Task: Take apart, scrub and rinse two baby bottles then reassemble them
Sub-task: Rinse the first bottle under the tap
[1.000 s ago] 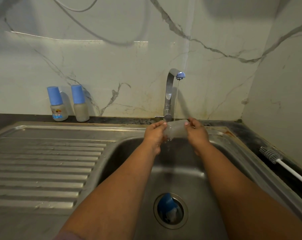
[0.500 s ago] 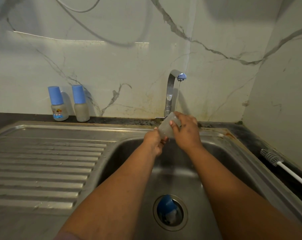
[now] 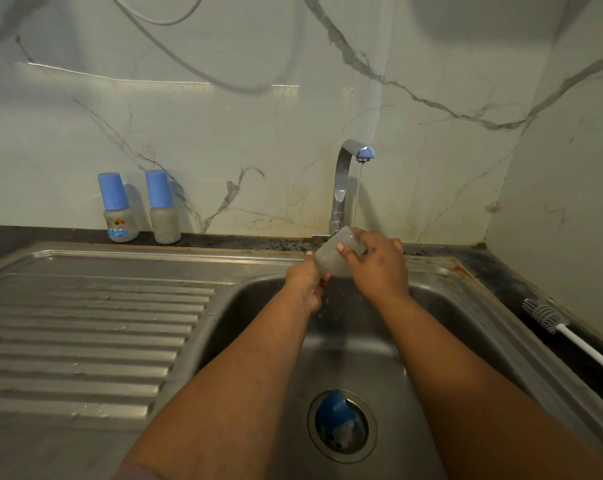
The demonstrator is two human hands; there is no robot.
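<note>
The marble-veined wall (image 3: 224, 116) fills the upper part of my view, pale with grey veins, and it turns a corner on my right. Below it runs a dark counter strip (image 3: 51, 233), and then the steel sink unit: a ribbed draining board (image 3: 85, 323) on my left and the basin (image 3: 442, 306) in front of me. In the basin's drain (image 3: 341, 426) lies a blue bottle part (image 3: 334, 408), with something pale beside it that I cannot make out.

The tap (image 3: 343, 188) stands at the back of the basin, its blue-tipped spout running a thin stream of water (image 3: 358, 195) down toward my hands.

I hold a frosted bottle body (image 3: 331, 259) over the back of the basin, just under that stream, tilted so one end points up and to the right. My right hand (image 3: 379, 268) wraps its fingers round the upper end, thumb laid across the front of it. My left hand (image 3: 307, 282) grips the lower end from beneath, fingers curled narrow against it.

Against the wall to my left, well apart from the basin, stand two capped baby bottles just beside each other: a printed bottle (image 3: 118, 209) with a blue cap and a plain bottle (image 3: 163, 209) with a blue cap.

On the dark counter to my right lies a bottle brush (image 3: 549, 317), grey bristles toward the wall and its white handle running off toward me.
</note>
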